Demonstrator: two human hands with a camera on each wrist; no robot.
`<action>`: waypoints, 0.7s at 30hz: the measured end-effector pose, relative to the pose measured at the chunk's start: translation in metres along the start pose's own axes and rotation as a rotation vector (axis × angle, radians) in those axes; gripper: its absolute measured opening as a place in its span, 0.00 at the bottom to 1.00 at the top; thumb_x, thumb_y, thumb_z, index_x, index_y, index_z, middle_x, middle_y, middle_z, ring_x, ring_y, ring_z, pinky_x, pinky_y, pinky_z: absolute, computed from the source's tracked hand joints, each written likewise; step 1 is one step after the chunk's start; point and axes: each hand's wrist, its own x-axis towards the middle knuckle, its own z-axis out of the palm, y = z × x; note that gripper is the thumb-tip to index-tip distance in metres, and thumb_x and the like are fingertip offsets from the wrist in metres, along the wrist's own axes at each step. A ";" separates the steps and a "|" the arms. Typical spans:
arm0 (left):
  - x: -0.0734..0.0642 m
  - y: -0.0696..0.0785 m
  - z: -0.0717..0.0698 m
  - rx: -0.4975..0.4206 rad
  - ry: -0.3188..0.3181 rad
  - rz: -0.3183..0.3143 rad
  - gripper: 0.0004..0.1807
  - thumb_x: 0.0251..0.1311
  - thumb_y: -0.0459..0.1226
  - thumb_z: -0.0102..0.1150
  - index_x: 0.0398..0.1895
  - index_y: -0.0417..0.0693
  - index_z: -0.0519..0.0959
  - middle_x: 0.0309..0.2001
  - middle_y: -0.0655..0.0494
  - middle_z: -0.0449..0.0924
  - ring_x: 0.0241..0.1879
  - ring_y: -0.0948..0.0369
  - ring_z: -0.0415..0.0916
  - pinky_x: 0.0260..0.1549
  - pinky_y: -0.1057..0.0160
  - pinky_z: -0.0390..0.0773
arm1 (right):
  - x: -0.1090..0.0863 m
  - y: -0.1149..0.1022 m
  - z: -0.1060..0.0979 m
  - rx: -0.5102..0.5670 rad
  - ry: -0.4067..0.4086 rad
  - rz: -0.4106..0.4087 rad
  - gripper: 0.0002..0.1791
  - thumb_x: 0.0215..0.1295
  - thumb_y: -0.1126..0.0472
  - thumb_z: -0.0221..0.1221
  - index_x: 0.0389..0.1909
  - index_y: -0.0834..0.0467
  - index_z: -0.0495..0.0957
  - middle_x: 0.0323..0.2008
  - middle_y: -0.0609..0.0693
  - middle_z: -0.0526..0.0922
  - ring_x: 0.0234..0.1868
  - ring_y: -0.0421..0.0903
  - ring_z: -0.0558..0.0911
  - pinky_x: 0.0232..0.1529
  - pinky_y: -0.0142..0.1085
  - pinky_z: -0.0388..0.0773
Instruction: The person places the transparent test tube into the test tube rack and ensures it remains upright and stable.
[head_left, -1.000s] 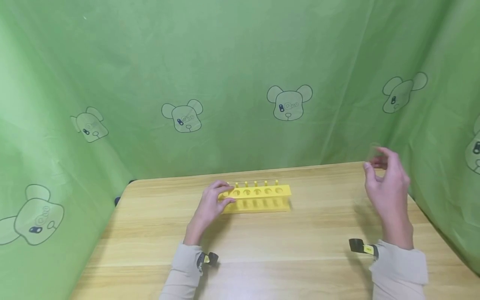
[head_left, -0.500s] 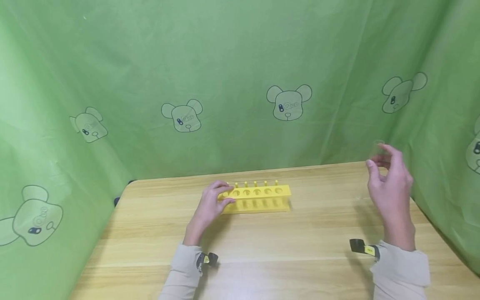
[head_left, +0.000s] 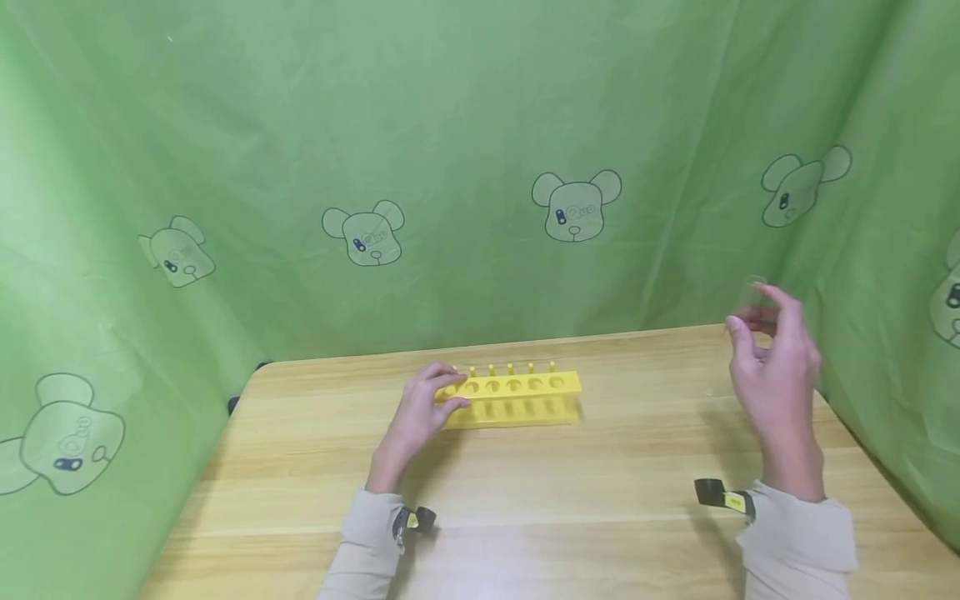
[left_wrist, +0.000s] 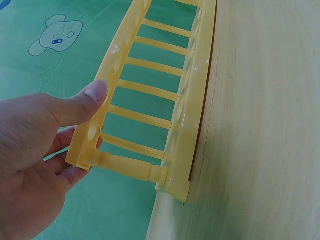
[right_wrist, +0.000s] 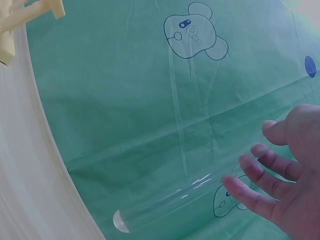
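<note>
A yellow test tube rack (head_left: 525, 385) stands on the table, with a row of holes along its top bar and short pegs behind. My left hand (head_left: 420, 408) grips its left end; the left wrist view has the thumb over the top bar and fingers beneath. To the right of the rack, above the table, my right hand (head_left: 776, 367) pinches a clear test tube (right_wrist: 185, 192) near its upper end. The tube slants in the right wrist view, rounded bottom at lower left. Its see-through wall is barely visible in the head view.
The wooden table (head_left: 555, 533) ends at the back against a green curtain (head_left: 465, 108) printed with bear heads. More curtain hangs on both sides. Dark straps with small cameras (head_left: 708, 492) sit on both wrists.
My right hand with the test tube has shifted slightly, first right and then back left, ending a touch higher. The left hand and the rack have stayed put.
</note>
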 end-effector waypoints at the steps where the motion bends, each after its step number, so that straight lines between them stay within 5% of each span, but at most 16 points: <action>1: 0.000 0.000 0.000 0.001 0.000 -0.002 0.22 0.53 0.33 0.77 0.52 0.36 0.85 0.51 0.47 0.83 0.52 0.51 0.80 0.59 0.57 0.81 | 0.000 -0.001 0.000 0.004 0.003 -0.002 0.30 0.73 0.67 0.60 0.73 0.50 0.67 0.48 0.51 0.80 0.48 0.30 0.75 0.44 0.11 0.73; 10: 0.000 -0.001 0.001 -0.006 0.005 -0.006 0.22 0.53 0.32 0.77 0.52 0.37 0.84 0.51 0.47 0.83 0.53 0.51 0.80 0.59 0.55 0.81 | -0.002 -0.009 0.008 0.043 0.009 -0.033 0.30 0.70 0.68 0.63 0.71 0.52 0.69 0.48 0.56 0.83 0.48 0.28 0.76 0.44 0.12 0.74; 21: -0.001 -0.002 0.001 -0.016 0.004 0.000 0.22 0.52 0.31 0.77 0.52 0.36 0.84 0.50 0.47 0.83 0.52 0.51 0.80 0.59 0.56 0.80 | -0.009 -0.019 0.016 0.085 0.011 -0.060 0.30 0.70 0.69 0.64 0.70 0.52 0.71 0.46 0.53 0.82 0.49 0.39 0.80 0.44 0.14 0.76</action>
